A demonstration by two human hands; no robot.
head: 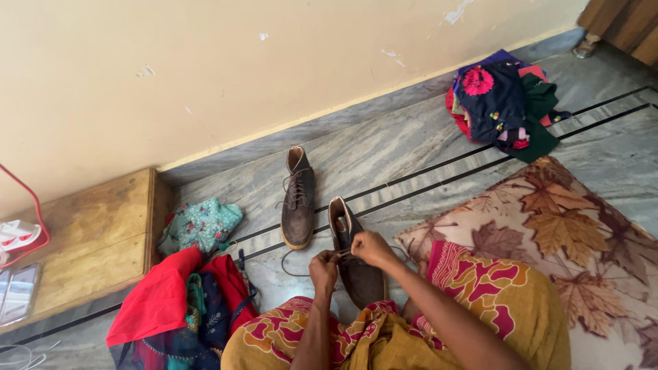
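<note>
Near boot (356,264) sits before the knees, its lace (291,264) pinched between left hand (323,268) and right hand (372,247) (ends still loose); far boot (299,197) already laced.

Second boot (298,199) just beyond hands (349,257)

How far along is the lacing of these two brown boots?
The far boot stands alone with laces threaded up its front, ends loose. The near boot is in hand: the left hand and right hand both pinch its lace over the eyelets, and a long loop trails on the floor. Its upper lacing is left; no bow shows on either.
</note>
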